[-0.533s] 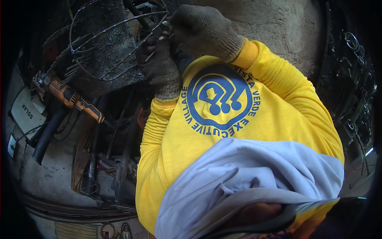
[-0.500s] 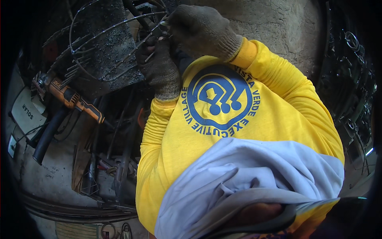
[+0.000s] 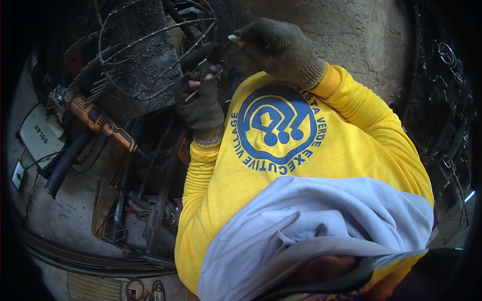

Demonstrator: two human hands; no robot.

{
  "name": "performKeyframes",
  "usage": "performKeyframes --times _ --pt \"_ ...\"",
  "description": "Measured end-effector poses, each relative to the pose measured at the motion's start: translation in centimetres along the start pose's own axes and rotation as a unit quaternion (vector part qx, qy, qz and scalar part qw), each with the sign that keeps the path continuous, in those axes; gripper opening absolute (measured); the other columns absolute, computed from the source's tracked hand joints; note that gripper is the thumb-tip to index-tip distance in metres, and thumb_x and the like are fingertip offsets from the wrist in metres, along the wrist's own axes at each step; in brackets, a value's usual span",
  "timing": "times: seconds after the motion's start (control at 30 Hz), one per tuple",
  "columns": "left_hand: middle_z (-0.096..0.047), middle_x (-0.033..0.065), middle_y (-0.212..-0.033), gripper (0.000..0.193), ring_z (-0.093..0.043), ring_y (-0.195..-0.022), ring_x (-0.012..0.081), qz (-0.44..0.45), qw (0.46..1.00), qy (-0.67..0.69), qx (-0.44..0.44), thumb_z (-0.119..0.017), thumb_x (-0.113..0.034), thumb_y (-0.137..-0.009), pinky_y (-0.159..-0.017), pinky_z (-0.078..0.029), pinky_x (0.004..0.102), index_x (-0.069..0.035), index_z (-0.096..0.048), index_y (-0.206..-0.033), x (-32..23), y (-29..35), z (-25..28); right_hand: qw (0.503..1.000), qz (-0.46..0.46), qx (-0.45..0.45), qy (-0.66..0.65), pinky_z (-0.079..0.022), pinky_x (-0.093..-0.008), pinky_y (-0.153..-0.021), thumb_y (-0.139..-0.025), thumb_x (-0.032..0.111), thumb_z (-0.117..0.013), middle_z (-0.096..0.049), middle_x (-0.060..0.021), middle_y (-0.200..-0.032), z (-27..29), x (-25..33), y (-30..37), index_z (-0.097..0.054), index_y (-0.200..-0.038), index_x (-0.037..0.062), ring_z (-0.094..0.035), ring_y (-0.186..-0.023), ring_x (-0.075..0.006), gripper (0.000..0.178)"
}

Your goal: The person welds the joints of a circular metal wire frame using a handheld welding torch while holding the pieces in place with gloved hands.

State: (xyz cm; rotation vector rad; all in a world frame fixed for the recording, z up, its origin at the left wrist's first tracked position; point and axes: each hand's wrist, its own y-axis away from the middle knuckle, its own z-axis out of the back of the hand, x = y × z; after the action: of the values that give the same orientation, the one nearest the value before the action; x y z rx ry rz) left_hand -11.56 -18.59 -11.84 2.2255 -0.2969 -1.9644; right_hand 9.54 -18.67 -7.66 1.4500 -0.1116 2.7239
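My left hand (image 3: pixel 201 103), in a dark worn fingerless glove, is closed around a thin metal rod (image 3: pixel 198 89) at the edge of a round wire frame (image 3: pixel 143 47). The frame is made of bent dark wires and rests on a sooty block. My right hand (image 3: pixel 275 47), in a grey knit glove, is just right of the frame and pinches a small pale piece (image 3: pixel 234 37) between its fingertips. Both yellow sleeves (image 3: pixel 361 115) run up from the lower edge, and the two hands are a short gap apart.
An orange power tool (image 3: pixel 95 118) with a black cord lies left of the frame. A black pipe (image 3: pixel 63 165) and scrap metal bars (image 3: pixel 155 200) lie below it. A cracked plaster wall (image 3: pixel 351 35) rises behind, and dark machine parts (image 3: pixel 444 90) hang at the right.
My right hand has shifted a little right and down. My left hand has dropped slightly along the frame's edge. Both grips look the same.
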Motion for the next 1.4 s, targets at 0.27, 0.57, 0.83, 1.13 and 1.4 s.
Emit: performKeyframes --times 0.27,0.57,0.83,1.13,1.4 --pt "-0.071 0.0103 -0.109 0.028 -0.068 -0.098 0.0164 0.017 0.997 -0.031 0.074 -0.072 0.001 -0.091 -0.085 -0.057 0.0302 -0.001 -0.064 -0.118 -4.1 1.8 -0.4 0.984 0.069 0.139 -0.092 -0.06 -0.0322 -0.072 -0.092 0.011 -0.071 -0.074 -0.0125 -0.091 0.0 2.8 0.0 -0.07 -0.103 0.0051 -0.074 -0.08 -0.025 0.012" --pt "-0.075 0.0102 -0.101 0.024 -0.07 -0.092 0.0133 -0.125 0.979 -0.13 0.099 -0.075 0.0 -0.088 -0.08 -0.057 0.0284 0.001 -0.069 -0.112 -6.2 2.3 2.3 0.978 0.037 0.18 -0.1 -0.058 -0.0354 -0.077 -0.091 0.022 -0.073 -0.075 -0.0129 -0.097 1.1 5.5 0.1 -0.067 -0.116 0.008 -0.074 -0.088 -0.0277 0.029" --pt "-0.073 0.0102 -0.09 0.023 -0.071 -0.078 0.02 -0.258 0.869 -0.414 -0.08 -0.066 -0.022 -0.092 -0.071 -0.056 0.0338 -0.007 -0.068 -0.11 -15.9 -7.7 5.4 0.988 -0.056 0.107 -0.093 -0.056 -0.0338 -0.078 -0.091 0.024 -0.074 -0.075 -0.0135 -0.098 2.4 2.7 1.0 -0.063 -0.12 0.0061 -0.074 -0.086 -0.0236 0.036" --pt "-0.073 0.0173 -0.098 0.037 -0.07 -0.093 0.0352 -0.01 0.73 -0.68 0.076 -0.073 -0.034 -0.081 -0.083 -0.054 0.0409 -0.008 -0.071 -0.108 -11.5 -11.4 12.3 0.977 -0.2 0.049 -0.064 -0.056 -0.034 -0.082 -0.094 0.025 -0.068 -0.074 -0.0159 -0.106 2.1 -6.6 6.8 -0.065 -0.12 0.0032 -0.072 -0.093 -0.0281 0.034" --pt "-0.071 0.0217 -0.111 0.052 -0.067 -0.105 0.0371 0.095 0.804 -0.574 0.122 -0.076 -0.036 -0.079 -0.091 -0.051 0.0419 0.001 -0.068 -0.115 -8.5 -14.6 16.5 0.986 -0.131 0.063 0.086 -0.054 -0.0385 -0.089 -0.093 0.029 -0.067 -0.071 -0.0178 -0.115 2.5 -8.4 4.8 -0.066 -0.119 0.0045 -0.07 -0.101 -0.0327 0.036"
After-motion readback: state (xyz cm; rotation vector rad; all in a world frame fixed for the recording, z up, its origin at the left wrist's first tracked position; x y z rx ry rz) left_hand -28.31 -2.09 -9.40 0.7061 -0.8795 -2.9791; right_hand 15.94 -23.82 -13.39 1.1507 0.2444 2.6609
